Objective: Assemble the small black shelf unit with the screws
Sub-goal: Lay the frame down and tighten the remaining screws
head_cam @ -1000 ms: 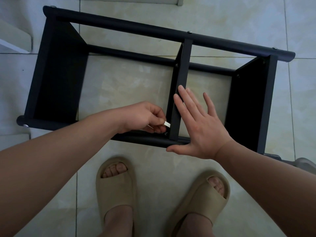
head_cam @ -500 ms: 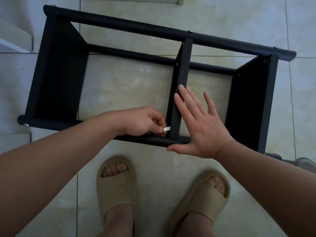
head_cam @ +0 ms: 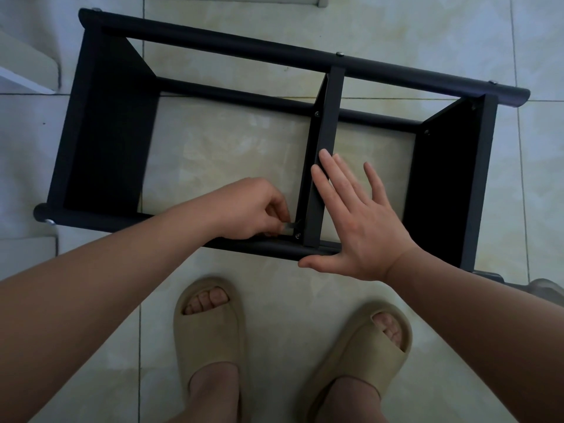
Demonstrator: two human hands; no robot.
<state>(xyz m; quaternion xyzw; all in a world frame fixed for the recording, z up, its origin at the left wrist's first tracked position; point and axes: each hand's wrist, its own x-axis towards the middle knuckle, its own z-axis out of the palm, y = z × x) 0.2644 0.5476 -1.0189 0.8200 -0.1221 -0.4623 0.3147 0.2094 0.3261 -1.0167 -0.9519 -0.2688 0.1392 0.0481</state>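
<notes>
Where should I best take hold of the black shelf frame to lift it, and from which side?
Probably by its two upper round bars, the far bar and the near bar, coming from above: they lie uppermost, are slim and round, and have bare stretches between the panels.

The shelf unit [head_cam: 103,117] lies on the floor [head_cam: 396,32] ahead of two sandals [head_cam: 210,331]. Left of its middle panel [head_cam: 324,154] is the left hand [head_cam: 250,209], pinching a small tool [head_cam: 288,225]; the right hand [head_cam: 363,227] touches its right side.

Pale tiled floor [head_cam: 396,32]; beige slippers [head_cam: 210,334] on feet; white furniture edge [head_cam: 27,71] far-left.
</notes>
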